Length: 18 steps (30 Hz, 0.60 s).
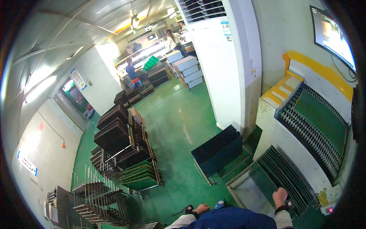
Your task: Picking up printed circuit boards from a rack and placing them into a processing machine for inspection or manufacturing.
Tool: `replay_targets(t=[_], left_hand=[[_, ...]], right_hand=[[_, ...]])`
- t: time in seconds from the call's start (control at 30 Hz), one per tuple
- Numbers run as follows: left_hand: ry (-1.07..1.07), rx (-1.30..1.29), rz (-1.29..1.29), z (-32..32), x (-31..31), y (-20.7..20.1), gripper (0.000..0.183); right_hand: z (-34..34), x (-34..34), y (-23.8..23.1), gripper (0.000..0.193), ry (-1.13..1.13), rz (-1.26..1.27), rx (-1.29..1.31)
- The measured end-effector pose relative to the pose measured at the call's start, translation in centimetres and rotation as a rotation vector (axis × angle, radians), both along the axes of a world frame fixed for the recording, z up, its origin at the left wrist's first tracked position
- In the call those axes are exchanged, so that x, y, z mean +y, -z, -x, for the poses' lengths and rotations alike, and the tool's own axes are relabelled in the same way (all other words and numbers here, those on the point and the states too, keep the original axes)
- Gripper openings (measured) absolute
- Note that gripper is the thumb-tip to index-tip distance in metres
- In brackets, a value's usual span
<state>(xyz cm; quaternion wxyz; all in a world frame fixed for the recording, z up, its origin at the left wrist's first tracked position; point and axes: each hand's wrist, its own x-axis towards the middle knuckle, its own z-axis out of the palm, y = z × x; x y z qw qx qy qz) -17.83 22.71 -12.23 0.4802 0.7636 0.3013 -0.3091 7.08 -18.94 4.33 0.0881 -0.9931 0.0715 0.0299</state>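
Note:
My right hand (280, 197) is closed in a fist at the edge of a dark green flat panel (263, 182). That panel stands at the front of a slotted rack (288, 177) low on my right. Whether the fingers grip the panel's edge or something smaller is hidden. In front of my body, my left hand (202, 208) hangs with its fingers curled in and nothing visible in them. It is apart from the rack, and a dark device is strapped at its wrist.
A roller conveyor (310, 129) carrying a green panel (324, 118) runs along the right. Ahead stands a rack of dark panels (219, 152) beside a tall white air conditioner (219, 68). Loaded racks (118, 133) line the left. People work at a far bench, near stacked boxes (189, 70).

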Motion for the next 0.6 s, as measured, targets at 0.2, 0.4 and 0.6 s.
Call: replay_targets(t=[0.2, 0.4, 0.6], left_hand=[[-0.032, 0.070, -0.012, 0.6, 0.0, 0.1, 0.039], [-0.027, 0.040, 0.014, 0.7, -0.1, 0.0, 0.038], [-0.054, -0.022, 0.004, 1.1, -0.1, 1.0, 0.038]], right_hand=[[1.4, 1.1, -0.5, 0.020, 0.004, -0.045, 0.049], [1.0, 0.1, 1.2, 0.023, 0.000, -0.030, 0.100], [1.5, 0.6, -0.8, 0.026, -0.046, -0.081, 0.100]])
